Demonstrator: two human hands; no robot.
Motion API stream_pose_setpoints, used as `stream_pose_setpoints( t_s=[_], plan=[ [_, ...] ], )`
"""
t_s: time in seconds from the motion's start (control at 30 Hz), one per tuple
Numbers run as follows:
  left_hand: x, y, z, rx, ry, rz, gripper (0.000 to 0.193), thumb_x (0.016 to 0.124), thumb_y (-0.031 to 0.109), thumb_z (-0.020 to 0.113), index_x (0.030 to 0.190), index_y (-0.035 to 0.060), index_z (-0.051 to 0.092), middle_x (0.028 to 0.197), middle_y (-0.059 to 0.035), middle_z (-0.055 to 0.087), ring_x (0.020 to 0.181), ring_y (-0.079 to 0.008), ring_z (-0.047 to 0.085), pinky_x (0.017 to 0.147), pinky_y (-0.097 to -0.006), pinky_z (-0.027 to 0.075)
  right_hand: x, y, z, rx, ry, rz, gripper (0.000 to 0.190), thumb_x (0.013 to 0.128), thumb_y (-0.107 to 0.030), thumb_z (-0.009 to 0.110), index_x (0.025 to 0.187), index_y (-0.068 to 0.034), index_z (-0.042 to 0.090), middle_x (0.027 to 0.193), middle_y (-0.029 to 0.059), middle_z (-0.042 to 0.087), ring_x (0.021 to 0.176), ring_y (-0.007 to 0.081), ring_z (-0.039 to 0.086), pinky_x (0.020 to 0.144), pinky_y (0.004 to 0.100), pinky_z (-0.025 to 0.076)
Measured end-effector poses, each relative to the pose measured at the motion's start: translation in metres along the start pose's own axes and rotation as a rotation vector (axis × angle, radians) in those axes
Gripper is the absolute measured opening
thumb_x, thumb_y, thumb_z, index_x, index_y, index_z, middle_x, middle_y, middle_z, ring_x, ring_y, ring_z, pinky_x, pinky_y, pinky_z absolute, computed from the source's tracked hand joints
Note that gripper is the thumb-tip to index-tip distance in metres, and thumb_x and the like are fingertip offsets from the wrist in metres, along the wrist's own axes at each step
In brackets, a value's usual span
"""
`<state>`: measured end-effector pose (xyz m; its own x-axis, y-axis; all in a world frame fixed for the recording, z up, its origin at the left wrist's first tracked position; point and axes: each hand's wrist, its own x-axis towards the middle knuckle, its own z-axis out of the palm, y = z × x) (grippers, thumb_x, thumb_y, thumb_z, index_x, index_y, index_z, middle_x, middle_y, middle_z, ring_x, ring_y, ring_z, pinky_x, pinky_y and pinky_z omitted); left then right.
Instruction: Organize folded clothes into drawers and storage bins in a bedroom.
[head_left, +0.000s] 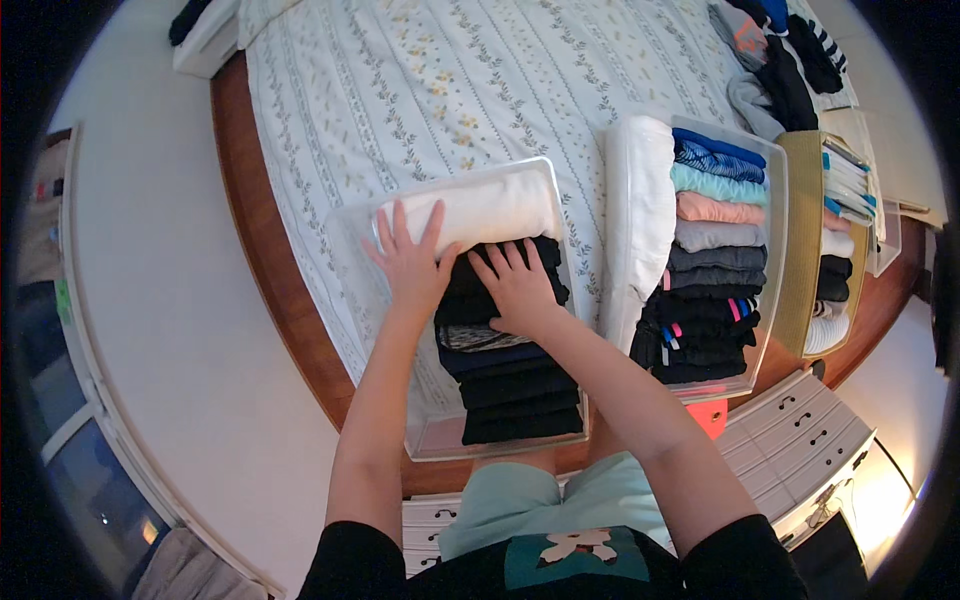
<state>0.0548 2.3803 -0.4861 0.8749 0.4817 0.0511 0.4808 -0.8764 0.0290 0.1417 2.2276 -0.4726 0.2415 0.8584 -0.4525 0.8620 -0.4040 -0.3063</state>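
A clear plastic bin (442, 444) stands on the near edge of the bed, holding a row of folded dark garments (517, 390) along its right side. Across its far end lies a rolled white cloth (499, 202). My left hand (412, 262), fingers spread, rests on the near left part of that cloth. My right hand (519, 285) presses on the black folded clothes just below the cloth, fingers apart. Neither hand is closed around anything. A striped grey garment (476, 337) lies among the dark ones.
Right of the bin is a second clear bin (776, 217) with upright folded clothes and a long white roll (641, 225). Beyond it stands a tan box (799, 240). Loose clothes (784, 75) lie at the upper right of the patterned bedspread (450, 97). White drawers (787, 442) stand at lower right.
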Motion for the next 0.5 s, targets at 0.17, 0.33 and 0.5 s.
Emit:
stream_pose_setpoints(
  t_s=[0.17,0.33,0.5],
  plan=[
    [-0.001,-0.027,0.016,-0.324,-0.012,0.022,0.063,0.083,0.032,0.065,0.140,0.0241,0.039,0.146,-0.0229,0.020,0.134,-0.0488,0.012,0.106,-0.0591,0.016,-0.016,-0.012,0.003,-0.001,0.186,0.003,0.084,0.072,-0.038,0.073,0.139,-0.007,0.034,0.142,0.0162,0.034,0.135,0.0327,0.026,0.110,0.0516,0.019],
    [-0.034,-0.034,0.020,-0.774,0.156,-0.353,0.066,0.090,0.028,0.056,0.145,0.0106,0.025,0.147,-0.0235,0.021,0.135,-0.0414,0.019,0.110,-0.0481,0.018,0.002,-0.004,-0.033,0.230,0.649,-0.148,0.069,0.078,-0.031,0.068,0.138,-0.012,0.038,0.141,0.0179,0.035,0.132,0.0385,0.030,0.105,0.0530,0.029],
    [-0.052,-0.006,0.005,-1.412,-0.193,-0.848,0.067,0.095,0.038,0.046,0.146,0.0061,0.014,0.147,-0.0149,0.026,0.135,-0.0276,0.024,0.110,-0.0425,0.020,0.015,0.025,-0.012,-0.008,0.483,0.139,0.079,0.079,-0.038,0.066,0.145,-0.021,0.025,0.151,0.0149,0.018,0.138,0.0383,0.016,0.108,0.0536,0.023]
  ],
)
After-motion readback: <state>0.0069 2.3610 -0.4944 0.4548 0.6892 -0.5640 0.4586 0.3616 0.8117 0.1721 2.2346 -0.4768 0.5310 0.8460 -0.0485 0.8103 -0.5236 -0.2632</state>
